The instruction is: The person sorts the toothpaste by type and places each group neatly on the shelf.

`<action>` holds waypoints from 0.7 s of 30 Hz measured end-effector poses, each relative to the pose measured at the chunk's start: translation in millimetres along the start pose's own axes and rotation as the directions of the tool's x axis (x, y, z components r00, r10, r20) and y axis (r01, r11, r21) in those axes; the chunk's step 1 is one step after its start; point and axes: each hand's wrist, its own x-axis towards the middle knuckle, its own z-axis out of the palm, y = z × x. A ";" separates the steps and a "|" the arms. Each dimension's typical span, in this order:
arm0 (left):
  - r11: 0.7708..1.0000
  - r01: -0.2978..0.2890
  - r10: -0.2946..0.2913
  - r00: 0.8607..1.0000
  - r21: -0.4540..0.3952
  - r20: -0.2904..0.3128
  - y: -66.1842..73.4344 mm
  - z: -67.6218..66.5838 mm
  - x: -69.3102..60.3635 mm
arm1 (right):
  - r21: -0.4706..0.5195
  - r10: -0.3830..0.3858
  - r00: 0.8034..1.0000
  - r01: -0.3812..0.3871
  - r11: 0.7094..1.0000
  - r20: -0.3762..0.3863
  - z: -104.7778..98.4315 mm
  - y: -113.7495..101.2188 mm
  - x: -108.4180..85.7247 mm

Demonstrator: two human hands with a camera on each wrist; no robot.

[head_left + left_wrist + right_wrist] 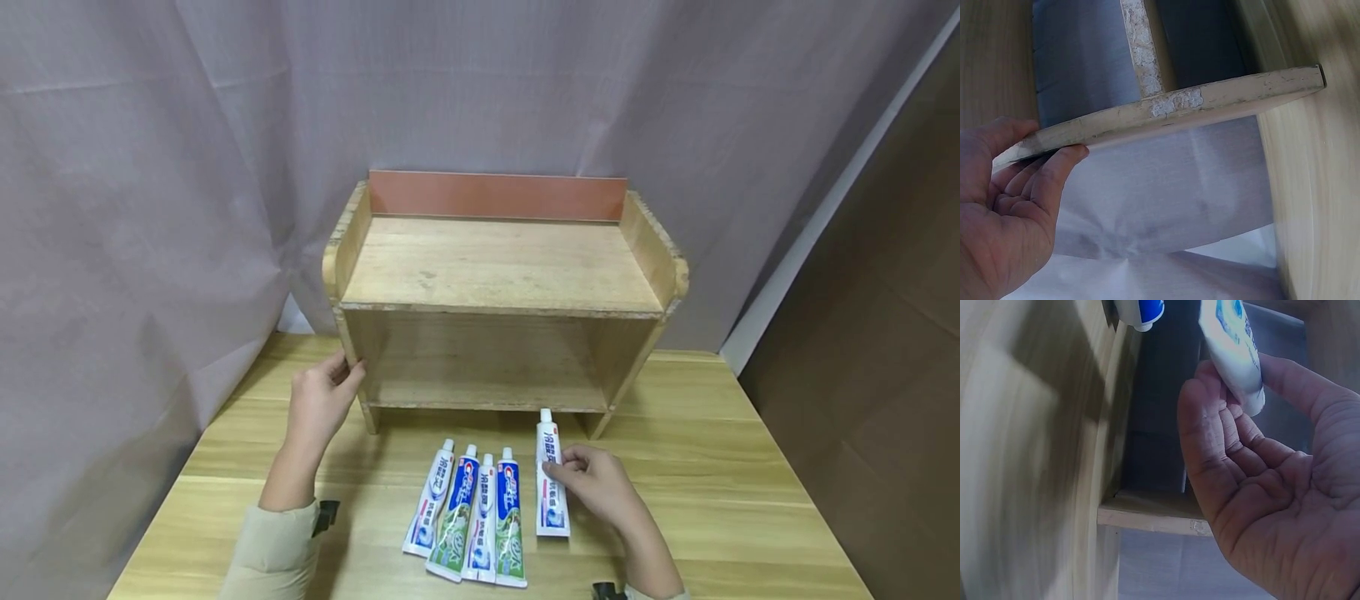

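1. We see the left hand (318, 400) at left of centre in the head view, gripping the front edge of the wooden shelf's left side panel (348, 337); in the left wrist view, thumb and fingers are on opposite faces of the board.
2. We mark the right hand (600, 487) at lower right of centre, pinching a white toothpaste tube (553, 507) between thumb and fingers.
3. That tube is just below the frame's centre, to the right, near-vertical, cap toward the top, lettering facing the camera. Its cap sits by the shelf's lower front edge in the picture; we can't tell whether they touch, or whether the tube touches the table.
4. We count four more tubes in a close, slightly fanned row at bottom centre, caps toward the top: left white tube (430, 500), left blue-green tube (457, 517), middle white tube (482, 525), right blue-green tube (510, 523). The held one lies apart, right of them.
5. We place the wooden shelf (495, 267) mid-frame, upright, two levels, reddish-brown strip (498, 196) along its back top.
6. We note wood-grain table (720, 467) underneath, grey-mauve curtain (465, 83) across the top, beige sleeve (273, 546) at lower left.
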 end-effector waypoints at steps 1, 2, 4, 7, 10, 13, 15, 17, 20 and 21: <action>1.000 0.001 -0.001 1.000 0.001 0.000 0.4 -0.2 -0.2 | 0.002 0.002 1.000 -0.002 1.000 -0.001 -0.6 -0.4 0.4; 1.000 -0.001 0.001 1.000 0.002 -0.001 0.5 -0.3 -0.3 | 0.006 0.004 1.000 -0.004 1.000 0.001 -1.4 -1.0 0.6; 1.000 -0.005 0.005 1.000 0.001 -0.002 0.4 0.0 -0.3 | 0.020 0.006 1.000 -0.006 1.000 0.001 -2.9 -2.1 1.2; 1.000 -0.016 0.016 1.000 0.002 -0.007 0.7 0.2 -0.5 | 0.038 0.004 1.000 -0.004 0.999 -0.003 -5.2 -3.3 1.2; 1.000 -0.024 0.024 1.000 0.006 -0.011 0.8 1.0 -0.5 | 0.045 0.001 1.000 -0.001 0.999 -0.008 -7.1 -4.4 1.2; 1.000 -0.021 0.021 1.000 0.006 -0.008 0.7 1.9 -0.3 | 0.042 -0.004 1.000 0.004 0.999 -0.011 -8.6 -5.8 1.4; 1.000 -0.018 0.018 1.000 0.004 -0.006 0.4 2.4 -0.1 | 0.041 -0.010 1.000 0.010 0.999 -0.015 -9.8 -7.5 1.2; 1.000 -0.013 0.013 1.000 0.002 -0.004 0.3 2.4 -0.1 | 0.041 -0.018 1.000 0.018 0.999 -0.016 -11.0 -9.1 1.3; 1.000 -0.012 0.012 1.000 0.006 -0.007 -0.4 2.1 0.0 | 0.043 -0.024 1.000 0.025 0.999 -0.019 -12.6 -11.6 1.8; 1.000 -0.011 0.011 1.000 0.008 -0.007 -0.5 1.9 0.0 | 0.042 -0.023 1.000 0.024 0.999 -0.021 -13.1 -12.1 2.1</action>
